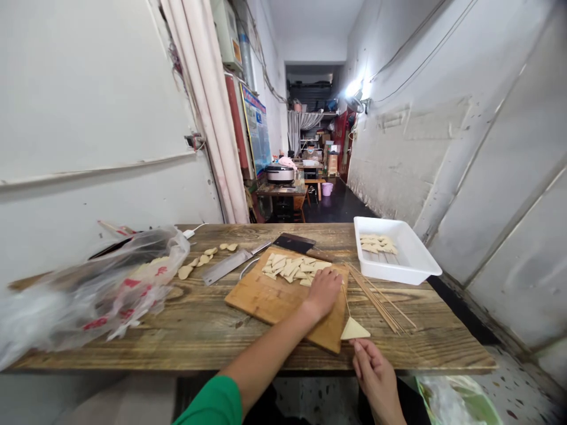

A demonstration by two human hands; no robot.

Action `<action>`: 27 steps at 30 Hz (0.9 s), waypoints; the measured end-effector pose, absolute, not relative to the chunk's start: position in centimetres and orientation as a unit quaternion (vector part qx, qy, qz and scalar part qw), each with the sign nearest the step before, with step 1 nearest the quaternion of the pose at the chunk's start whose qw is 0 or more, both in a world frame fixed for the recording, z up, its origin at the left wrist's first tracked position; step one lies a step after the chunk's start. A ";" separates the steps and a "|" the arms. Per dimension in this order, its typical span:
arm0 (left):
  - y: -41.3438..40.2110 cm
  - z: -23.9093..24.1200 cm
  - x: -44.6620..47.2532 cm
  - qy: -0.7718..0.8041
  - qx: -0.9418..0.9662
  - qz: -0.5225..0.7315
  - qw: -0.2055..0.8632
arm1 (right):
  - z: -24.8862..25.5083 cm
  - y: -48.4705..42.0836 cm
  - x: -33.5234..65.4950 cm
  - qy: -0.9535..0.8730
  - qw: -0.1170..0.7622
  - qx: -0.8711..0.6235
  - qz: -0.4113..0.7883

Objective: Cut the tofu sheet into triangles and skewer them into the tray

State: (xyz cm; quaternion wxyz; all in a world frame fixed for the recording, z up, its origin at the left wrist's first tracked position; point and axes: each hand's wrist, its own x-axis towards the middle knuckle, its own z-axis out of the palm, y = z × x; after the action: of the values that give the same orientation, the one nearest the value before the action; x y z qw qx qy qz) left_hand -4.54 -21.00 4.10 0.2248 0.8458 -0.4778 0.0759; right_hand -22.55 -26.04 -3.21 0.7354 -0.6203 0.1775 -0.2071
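A thin wooden skewer (pixel 347 301) runs through a pale, flat triangular piece (pixel 355 330), perhaps dough or tofu. My right hand (pixel 374 372), closed in a pinch at the table's front edge, holds it by its near end, just below the triangle. Over the right end of a pile of similar pieces (pixel 290 268), my left hand (pixel 325 290) rests with curled fingers. Its fingertips are hidden, so what they grip cannot be made out. The pile lies on a wooden cutting board (pixel 257 295). More bare skewers (pixel 376 304) lie right of the board.
A cleaver (pixel 233 264) and a dark, wide blade (pixel 295 242) lie behind the board. At the left is a plastic bag (pixel 146 283) beside several pale pieces (pixel 199 261). A white tray (pixel 420 260) with skewered pieces stands right. Below the table is a green bin (pixel 482 398).
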 end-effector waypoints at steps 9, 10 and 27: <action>-24.5 4.1 -1.4 -0.465 0.853 0.019 0.236 | -3.3 -27.1 -23.2 0.203 0.711 -0.630 -0.238; -24.6 4.1 -1.2 -0.457 0.852 0.009 0.255 | -3.3 -27.1 -23.2 0.201 0.712 -0.628 -0.242; -21.6 4.5 -3.5 -0.476 0.816 0.009 0.328 | -2.9 -26.6 -23.9 0.228 0.746 -0.580 -0.233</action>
State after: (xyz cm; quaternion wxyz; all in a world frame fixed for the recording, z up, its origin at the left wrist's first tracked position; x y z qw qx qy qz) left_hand -3.53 -21.61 4.51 0.3285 0.8159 -0.4757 0.0086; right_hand -23.94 -26.62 -2.91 0.7461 -0.5803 0.2285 -0.2334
